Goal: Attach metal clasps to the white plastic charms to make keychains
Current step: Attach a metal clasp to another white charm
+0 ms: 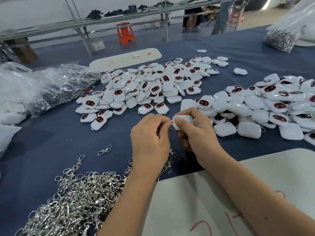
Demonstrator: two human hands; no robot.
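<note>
Both hands work: right hand (197,132) grasps a white charm (185,120); left hand (150,138) seemingly pinches a clasp (170,132).

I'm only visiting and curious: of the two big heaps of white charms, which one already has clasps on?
The right-hand heap, beside the right hand: metal clasps poke out between its charms. The middle heap shows charms with bare loops only.

White charms (153,86), many with dark oval faces rimmed in red, cover a navy-blue tablecloth (51,137) beside a heap of silver clasps (73,198). A cream board (221,201) carries red scrawled marks, as does a second board (126,59) farther off. An orange stool (125,33) stands behind, near clear plastic bags (56,82).
</note>
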